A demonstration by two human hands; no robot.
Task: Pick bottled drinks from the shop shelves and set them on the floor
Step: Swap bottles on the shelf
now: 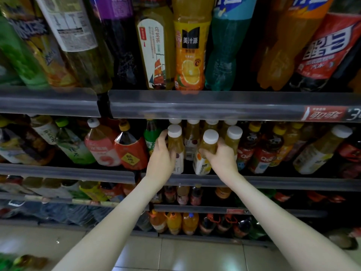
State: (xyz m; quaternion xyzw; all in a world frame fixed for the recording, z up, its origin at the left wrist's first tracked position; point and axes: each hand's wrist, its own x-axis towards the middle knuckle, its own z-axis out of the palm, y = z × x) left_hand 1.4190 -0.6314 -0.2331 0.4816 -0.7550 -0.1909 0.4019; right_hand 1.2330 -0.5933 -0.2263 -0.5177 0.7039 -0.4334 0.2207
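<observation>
Gripping left bottle, right bottle, both partly hidden

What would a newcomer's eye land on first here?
Dead centre, the left hand grips one white-capped plastic bottle of yellow drink on the middle shelf, and the right hand grips its tilted neighbour. Above, on the top shelf, stands an orange juice bottle with an orange-slice label; a red label strip runs along its edge at right.
</observation>
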